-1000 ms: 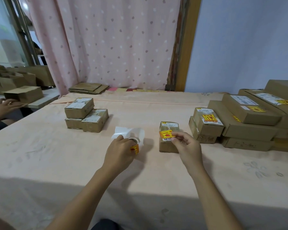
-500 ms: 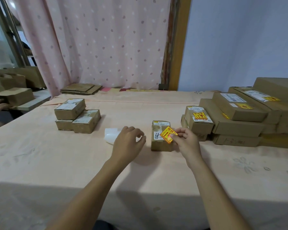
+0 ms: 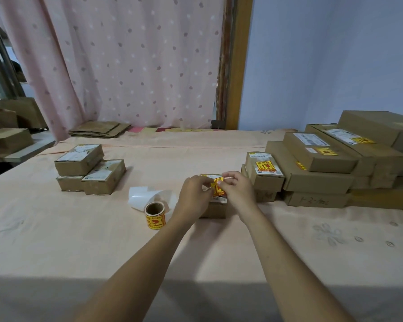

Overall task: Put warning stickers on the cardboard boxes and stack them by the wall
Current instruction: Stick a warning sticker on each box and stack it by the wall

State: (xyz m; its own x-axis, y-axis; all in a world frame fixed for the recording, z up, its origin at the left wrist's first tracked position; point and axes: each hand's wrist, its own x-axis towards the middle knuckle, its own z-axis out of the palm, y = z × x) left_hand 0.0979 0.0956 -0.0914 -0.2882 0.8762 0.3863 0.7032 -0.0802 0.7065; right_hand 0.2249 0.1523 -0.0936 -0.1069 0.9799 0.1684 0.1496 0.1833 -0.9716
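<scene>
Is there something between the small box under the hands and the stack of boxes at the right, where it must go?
Nothing visible. Between the small box and the stack lies only bare tablecloth, though the right hand, pinching the sticker with the left hand, covers part of that gap.

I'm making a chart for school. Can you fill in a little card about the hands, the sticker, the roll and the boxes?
Left hand: pinches the warning sticker at its left edge
Right hand: pinches its right edge
Sticker spot: yellow and red, over the top of the small box
Sticker roll: stands on the table, left of that box
Waiting boxes: three at left, no yellow stickers showing
Stickered boxes: stacked at right by the wall
</scene>
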